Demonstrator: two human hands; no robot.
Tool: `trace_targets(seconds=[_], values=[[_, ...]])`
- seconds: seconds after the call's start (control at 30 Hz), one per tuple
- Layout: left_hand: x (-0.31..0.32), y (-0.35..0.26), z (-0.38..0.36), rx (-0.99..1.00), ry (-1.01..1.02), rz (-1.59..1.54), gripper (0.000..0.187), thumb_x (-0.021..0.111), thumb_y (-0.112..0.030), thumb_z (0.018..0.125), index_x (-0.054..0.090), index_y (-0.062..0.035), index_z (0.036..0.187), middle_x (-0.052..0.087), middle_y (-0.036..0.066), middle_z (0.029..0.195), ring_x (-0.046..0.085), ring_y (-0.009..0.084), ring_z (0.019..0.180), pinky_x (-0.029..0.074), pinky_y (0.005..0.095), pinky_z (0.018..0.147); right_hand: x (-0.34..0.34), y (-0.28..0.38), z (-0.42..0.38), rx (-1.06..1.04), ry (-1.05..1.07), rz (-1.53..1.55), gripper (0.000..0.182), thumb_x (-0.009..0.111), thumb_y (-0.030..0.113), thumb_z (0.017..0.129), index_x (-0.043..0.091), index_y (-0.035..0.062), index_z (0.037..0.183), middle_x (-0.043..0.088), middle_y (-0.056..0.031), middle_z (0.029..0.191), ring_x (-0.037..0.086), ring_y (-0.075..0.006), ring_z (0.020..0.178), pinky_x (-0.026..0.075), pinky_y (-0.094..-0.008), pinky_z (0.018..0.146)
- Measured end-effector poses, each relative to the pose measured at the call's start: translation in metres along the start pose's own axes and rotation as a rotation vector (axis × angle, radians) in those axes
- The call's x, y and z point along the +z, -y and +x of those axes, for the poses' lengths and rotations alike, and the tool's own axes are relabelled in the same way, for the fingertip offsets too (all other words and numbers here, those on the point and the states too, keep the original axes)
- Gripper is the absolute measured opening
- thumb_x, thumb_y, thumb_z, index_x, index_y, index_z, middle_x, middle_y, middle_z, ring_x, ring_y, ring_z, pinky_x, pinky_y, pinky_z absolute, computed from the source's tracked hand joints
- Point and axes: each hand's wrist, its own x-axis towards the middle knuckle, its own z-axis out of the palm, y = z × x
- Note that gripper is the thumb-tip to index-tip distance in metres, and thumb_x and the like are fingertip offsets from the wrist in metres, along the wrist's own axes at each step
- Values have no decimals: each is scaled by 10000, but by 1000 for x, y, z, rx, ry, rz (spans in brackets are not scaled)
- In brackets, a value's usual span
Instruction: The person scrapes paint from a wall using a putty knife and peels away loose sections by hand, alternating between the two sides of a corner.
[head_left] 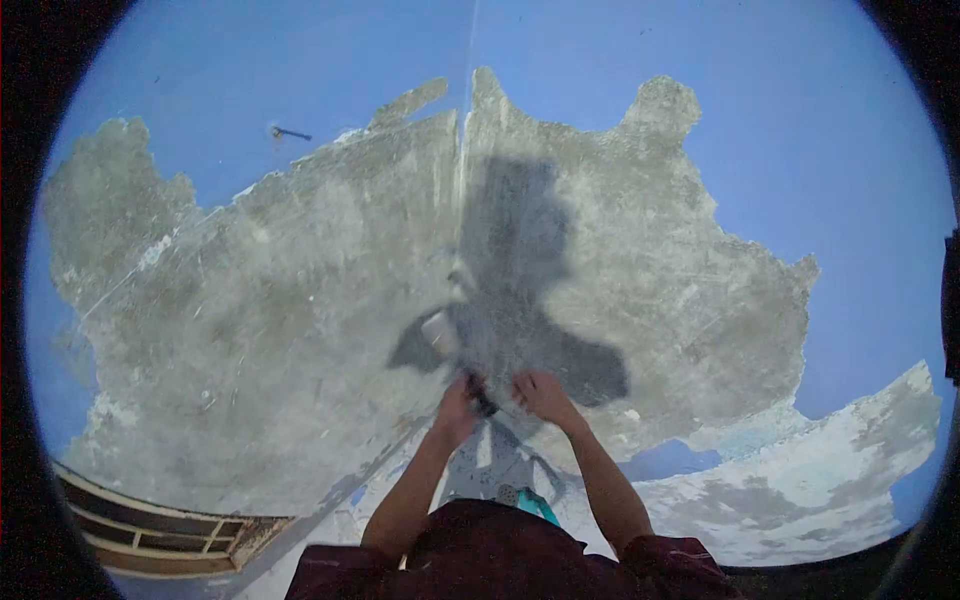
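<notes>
My left hand (458,408) is closed on the dark handle (482,397) of what looks like a scraper. Its broad pale blade (437,332) points up and left, near a wall with its paint stripped. The scraper is somewhat blurred. To its right, my right hand (540,394) has its fingers curled toward the handle, with a gap between the two hands. Whether anything sits inside those fingers is hidden. Both hands are in front of the bare grey plaster (330,270), low in the wall's corner.
Blue paint (300,60) surrounds the ragged bare patch. A dark nail or hook (292,133) sticks out at upper left. Lower left is a framed opening (160,530) with bars. A teal object (538,505) shows below, by my dark clothing. My shadow (515,230) falls across the corner.
</notes>
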Motion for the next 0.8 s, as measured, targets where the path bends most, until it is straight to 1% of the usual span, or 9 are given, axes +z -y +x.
trace_targets(seconds=[0.07, 0.17, 0.27, 0.33, 0.47, 0.53, 0.63, 0.73, 0.8], values=[[46, 2, 24, 61, 78, 99, 336, 413, -423, 997, 558, -130, 1073, 588, -13, 949, 532, 142, 889, 458, 352, 776, -17, 75, -5, -69, -156, 32, 419, 436, 344, 971, 592, -42, 930, 637, -181, 852, 622, -312, 787, 464, -423, 729], [70, 17, 41, 114, 201, 5, 349, 391, -410, 1009, 554, -114, 1097, 587, -5, 902, 534, 119, 803, 455, 299, 683, -4, 70, -2, -112, -466, 54, 414, 426, 347, 981, 582, -35, 953, 626, -196, 877, 615, -328, 821, 457, -413, 731], [82, 20, 5, 55, 13, 125, 344, 391, -392, 1014, 552, -99, 1098, 577, 1, 876, 523, 99, 747, 430, 254, 642, 19, 42, -12, -7, -443, 175, 376, 430, 308, 983, 579, -37, 964, 617, -193, 853, 614, -286, 807, 456, -382, 715], [61, 45, -2, 77, -11, 188, 350, 397, -388, 1013, 549, -85, 1098, 573, 5, 873, 529, 101, 759, 433, 253, 645, 49, 0, -14, 226, -238, 377, 412, 420, 353, 985, 562, -26, 1055, 613, -226, 937, 604, -369, 904, 458, -465, 758], [42, 65, -18, 186, -185, 370, 352, 422, -367, 1008, 545, -45, 1082, 564, 23, 881, 537, 120, 796, 445, 270, 646, 87, -2, -26, 293, -333, 847, 405, 411, 341, 989, 590, -19, 1032, 618, -217, 936, 597, -375, 920, 462, -449, 792], [30, 47, -16, 345, -261, 559, 342, 431, -351, 1006, 554, -34, 1042, 567, 34, 853, 539, 135, 762, 449, 286, 634, 89, 1, -24, 143, -197, 309, 263, 508, 231, 942, 629, -2, 954, 598, -141, 843, 593, -222, 736, 476, -358, 633], [-3, 1, 5, 674, -313, 632, 352, 460, -310, 995, 570, -6, 858, 540, 59, 690, 483, 155, 600, 421, 326, 567, 83, 12, -24, -289, -408, -65, 157, 582, 169, 888, 640, 31, 936, 609, -143, 929, 604, -277, 824, 476, -373, 730], [16, -101, -16, 897, -544, 1144, 418, 511, -311, 963, 546, 33, 729, 429, 84, 528, 372, 150, 525, 334, 345, 492, 13, 33, -14, -368, -597, -103, 124, 642, 126, 831, 641, 55, 933, 608, -158, 1022, 566, -337, 1004, 427, -422, 882], [49, -172, -35, 984, -576, 1455, 229, 598, -190, 862, 646, 33, 878, 561, 213, 622, 570, 306, 551, 427, 399, 549, -61, 41, -7, -373, -767, -225, 206, 648, 130, 831, 617, 44, 1017, 584, -164, 1109, 519, -348, 1100, 384, -447, 973]])
